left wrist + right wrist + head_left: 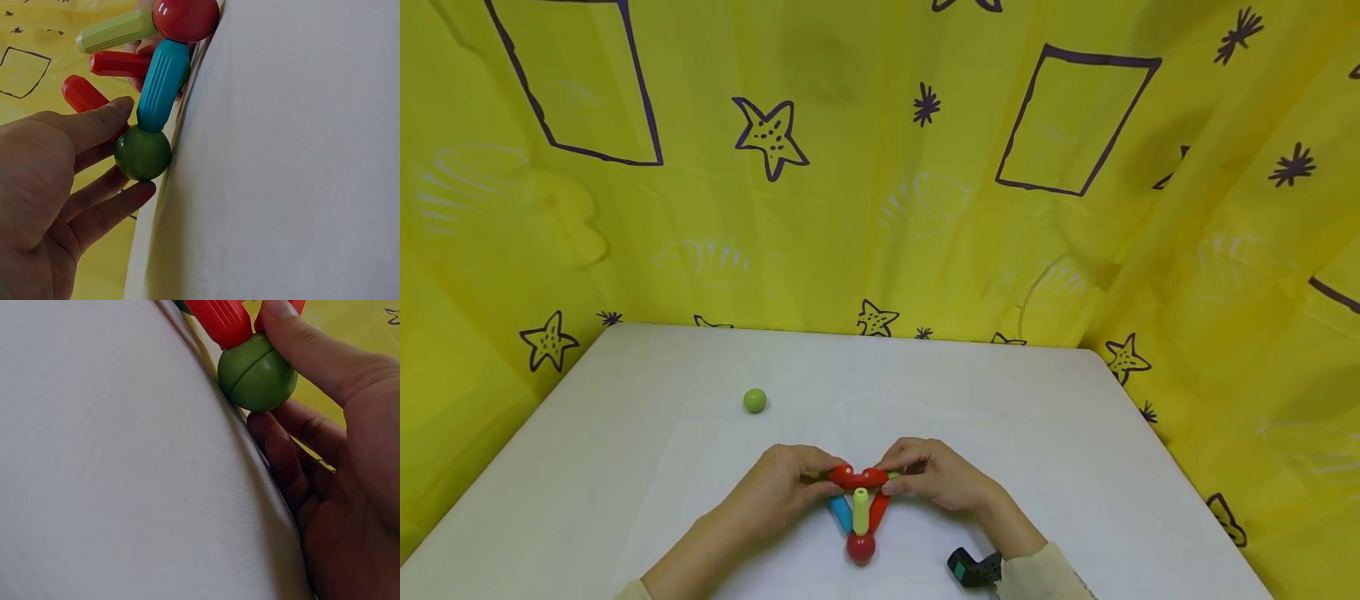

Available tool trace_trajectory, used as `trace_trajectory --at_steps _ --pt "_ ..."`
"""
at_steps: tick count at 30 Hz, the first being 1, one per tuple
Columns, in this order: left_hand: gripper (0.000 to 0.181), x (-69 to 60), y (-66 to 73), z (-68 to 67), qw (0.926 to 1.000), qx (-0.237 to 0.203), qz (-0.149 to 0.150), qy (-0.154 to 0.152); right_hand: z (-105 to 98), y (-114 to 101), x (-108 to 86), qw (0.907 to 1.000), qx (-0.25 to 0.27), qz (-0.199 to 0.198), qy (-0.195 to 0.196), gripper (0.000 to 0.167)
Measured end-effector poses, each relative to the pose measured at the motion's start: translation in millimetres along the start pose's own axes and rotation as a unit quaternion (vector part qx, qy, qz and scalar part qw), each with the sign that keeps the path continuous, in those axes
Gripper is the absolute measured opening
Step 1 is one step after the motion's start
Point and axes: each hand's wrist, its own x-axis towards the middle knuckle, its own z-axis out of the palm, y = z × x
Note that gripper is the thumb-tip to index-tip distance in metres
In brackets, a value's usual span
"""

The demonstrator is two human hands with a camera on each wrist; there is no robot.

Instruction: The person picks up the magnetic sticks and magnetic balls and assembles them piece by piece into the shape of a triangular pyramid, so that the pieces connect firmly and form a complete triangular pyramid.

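Observation:
A frame of plastic rods and balls stands on the table between my hands. Its red ball (861, 547) is nearest me, with a blue rod (164, 84), a red rod (880, 508) and a raised yellow-green rod (861, 512) meeting there. My left hand (778, 492) pinches the left green ball (142, 153), thumb on one side and fingertips on the other; a red rod (84, 94) sticks up beside the thumb. My right hand (943, 483) grips the right green ball (259, 375), its thumb against another red rod. Fingers partly hide the far side.
A loose light green ball (755, 400) lies farther back, left of centre. Beside my right wrist is a black strap-like device (973, 568). The white table (1000, 392) ends at a yellow patterned curtain (850, 233) on the back and sides.

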Motion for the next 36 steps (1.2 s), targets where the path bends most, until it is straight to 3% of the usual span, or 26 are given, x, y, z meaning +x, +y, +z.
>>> trace_trajectory --at_steps 12,17,28,36 --pt "0.024 0.3 5.3 2.2 0.9981 0.051 0.028 0.019 -4.5 -1.0 0.6 0.9999 0.006 -0.007 -0.009 0.024" --pt "0.025 1.0 6.1 3.0 0.9982 0.053 0.023 0.018 -5.4 -2.6 0.8 1.0 0.001 -0.002 -0.006 0.024" --pt "0.027 1.8 6.4 -1.6 0.9996 0.018 -0.024 0.0 -4.5 1.4 1.0 0.9999 0.005 -0.013 -0.008 0.026" --pt "0.034 0.6 5.5 -21.3 0.9947 -0.019 -0.1 0.011 -2.9 2.0 0.9 0.9999 0.001 0.012 -0.005 0.027"
